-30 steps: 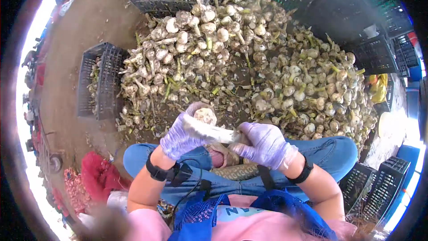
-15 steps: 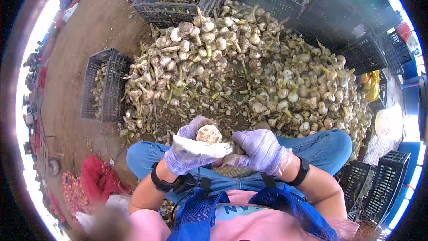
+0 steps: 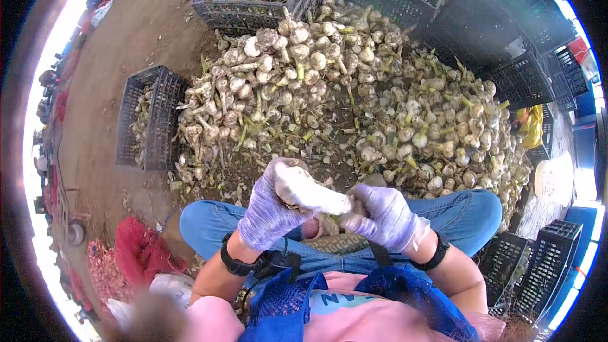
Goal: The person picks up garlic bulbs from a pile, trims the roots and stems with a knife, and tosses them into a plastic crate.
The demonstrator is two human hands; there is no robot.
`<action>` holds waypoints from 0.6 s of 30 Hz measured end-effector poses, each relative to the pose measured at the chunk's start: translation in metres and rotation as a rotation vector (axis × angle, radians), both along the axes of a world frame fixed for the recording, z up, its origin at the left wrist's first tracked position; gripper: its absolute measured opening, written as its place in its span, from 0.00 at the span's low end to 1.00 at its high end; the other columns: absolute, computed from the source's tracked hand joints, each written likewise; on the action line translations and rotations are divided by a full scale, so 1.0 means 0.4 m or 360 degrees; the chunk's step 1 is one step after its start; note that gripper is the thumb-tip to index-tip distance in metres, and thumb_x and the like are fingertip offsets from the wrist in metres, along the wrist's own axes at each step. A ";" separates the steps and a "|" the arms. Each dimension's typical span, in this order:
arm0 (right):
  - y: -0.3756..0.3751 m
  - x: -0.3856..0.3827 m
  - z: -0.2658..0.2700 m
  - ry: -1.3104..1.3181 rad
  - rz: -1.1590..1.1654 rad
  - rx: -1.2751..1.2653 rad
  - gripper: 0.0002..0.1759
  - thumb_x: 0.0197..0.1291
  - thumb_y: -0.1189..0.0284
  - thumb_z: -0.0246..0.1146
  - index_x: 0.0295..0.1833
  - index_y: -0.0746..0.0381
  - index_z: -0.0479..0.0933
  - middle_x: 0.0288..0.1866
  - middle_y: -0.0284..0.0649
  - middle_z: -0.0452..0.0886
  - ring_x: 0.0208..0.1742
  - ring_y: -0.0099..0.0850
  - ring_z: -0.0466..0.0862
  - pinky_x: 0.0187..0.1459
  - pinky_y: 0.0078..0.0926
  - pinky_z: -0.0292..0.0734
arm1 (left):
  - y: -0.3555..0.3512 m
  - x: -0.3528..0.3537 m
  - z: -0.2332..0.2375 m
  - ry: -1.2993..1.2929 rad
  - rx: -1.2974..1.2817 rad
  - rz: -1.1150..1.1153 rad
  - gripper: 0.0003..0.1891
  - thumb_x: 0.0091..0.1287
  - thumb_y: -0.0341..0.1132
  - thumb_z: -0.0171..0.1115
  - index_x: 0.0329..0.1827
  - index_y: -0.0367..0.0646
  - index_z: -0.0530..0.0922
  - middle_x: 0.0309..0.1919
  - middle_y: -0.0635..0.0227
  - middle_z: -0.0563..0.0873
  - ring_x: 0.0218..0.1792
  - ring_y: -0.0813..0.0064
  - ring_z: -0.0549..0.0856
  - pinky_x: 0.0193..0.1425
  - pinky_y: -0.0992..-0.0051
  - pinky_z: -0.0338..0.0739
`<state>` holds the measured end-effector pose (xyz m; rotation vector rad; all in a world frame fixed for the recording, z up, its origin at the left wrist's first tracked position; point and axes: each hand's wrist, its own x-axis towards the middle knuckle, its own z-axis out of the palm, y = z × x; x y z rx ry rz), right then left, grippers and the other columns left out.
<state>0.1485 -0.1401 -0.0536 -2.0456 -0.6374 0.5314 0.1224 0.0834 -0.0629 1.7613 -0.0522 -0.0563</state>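
Observation:
My left hand (image 3: 269, 209), in a pale purple knit glove, is closed around a white garlic bulb (image 3: 297, 187) in front of my lap. The bulb's thick stalk points right and slightly down. At the stalk's far end the fingers of my right hand (image 3: 385, 218), gloved alike, are closed on it; whether they also hold a tool is hidden. Ahead of my crossed legs lies a large heap of garlic (image 3: 437, 120) with stalks still on, spreading left and right. Stalk trimmings and dry skins (image 3: 310, 136) litter the ground between its two sides.
A dark crate (image 3: 259, 12) with trimmings stands behind the heap, and another crate (image 3: 149, 120) holding garlic is at left. More black crates (image 3: 475, 31) are stacked at the back right. Red netting (image 3: 142, 250) lies at lower left; a white round container (image 3: 552, 180) sits at right.
The garlic bulb has turned in my left hand: its root end faced up before, and its smooth white side shows now. My left hand has risen slightly; my right hand stays at the stalk end.

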 end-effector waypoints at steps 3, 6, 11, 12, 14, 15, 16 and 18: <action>0.028 0.030 0.046 -0.0066 0.0261 -0.0267 0.31 0.54 0.42 0.57 0.38 0.64 0.72 0.24 0.51 0.77 0.30 0.50 0.80 0.31 0.42 0.74 | -0.005 -0.008 0.004 0.0137 -0.0038 -0.0047 0.33 0.40 0.34 0.78 0.49 0.39 0.69 0.38 0.67 0.80 0.39 0.77 0.81 0.44 0.77 0.78; 0.014 0.041 0.028 0.0196 0.0227 -0.0340 0.30 0.54 0.44 0.59 0.37 0.65 0.73 0.27 0.52 0.79 0.32 0.48 0.81 0.32 0.39 0.74 | 0.000 -0.014 0.022 0.0028 0.0165 -0.0151 0.32 0.42 0.35 0.78 0.50 0.39 0.70 0.37 0.69 0.80 0.39 0.79 0.81 0.44 0.78 0.77; -0.064 0.034 -0.103 0.0556 -0.0449 -0.0245 0.26 0.57 0.51 0.61 0.43 0.66 0.75 0.28 0.47 0.80 0.31 0.41 0.81 0.33 0.33 0.73 | -0.001 0.001 0.015 0.0316 -0.0411 0.0100 0.34 0.41 0.34 0.79 0.51 0.41 0.69 0.42 0.69 0.79 0.42 0.81 0.79 0.48 0.77 0.75; -0.057 -0.009 -0.104 0.0605 -0.0456 -0.0240 0.26 0.57 0.51 0.61 0.43 0.66 0.75 0.28 0.47 0.80 0.31 0.41 0.81 0.33 0.33 0.73 | -0.004 -0.004 0.025 0.0341 -0.0504 0.0089 0.33 0.42 0.33 0.79 0.51 0.41 0.69 0.43 0.68 0.78 0.43 0.79 0.79 0.48 0.76 0.76; -0.044 -0.008 -0.083 0.0861 -0.0436 0.0349 0.27 0.60 0.53 0.60 0.49 0.68 0.73 0.32 0.40 0.81 0.34 0.31 0.80 0.36 0.30 0.72 | -0.020 0.006 0.039 0.0233 -0.0965 0.0001 0.28 0.47 0.33 0.76 0.49 0.41 0.69 0.40 0.67 0.77 0.44 0.74 0.78 0.49 0.73 0.76; -0.043 -0.006 -0.055 0.1049 -0.0283 0.0399 0.29 0.61 0.53 0.59 0.53 0.70 0.71 0.38 0.38 0.81 0.41 0.25 0.78 0.40 0.28 0.72 | -0.015 0.007 0.016 0.0199 -0.0935 -0.0046 0.25 0.48 0.32 0.75 0.46 0.41 0.70 0.38 0.67 0.76 0.43 0.73 0.78 0.50 0.72 0.76; -0.025 -0.007 -0.032 0.0880 -0.0234 0.0493 0.31 0.60 0.53 0.59 0.55 0.70 0.71 0.39 0.41 0.81 0.42 0.25 0.78 0.42 0.27 0.73 | -0.009 0.007 0.003 0.0162 -0.0900 -0.0088 0.22 0.50 0.32 0.74 0.44 0.42 0.70 0.36 0.67 0.75 0.42 0.71 0.78 0.50 0.71 0.76; -0.013 -0.003 -0.024 0.0926 -0.0152 0.0465 0.31 0.60 0.53 0.59 0.56 0.70 0.71 0.42 0.43 0.81 0.45 0.24 0.77 0.45 0.26 0.72 | -0.007 -0.009 -0.011 0.0328 -0.1143 -0.0081 0.19 0.50 0.36 0.73 0.37 0.42 0.71 0.33 0.67 0.74 0.39 0.72 0.77 0.48 0.70 0.76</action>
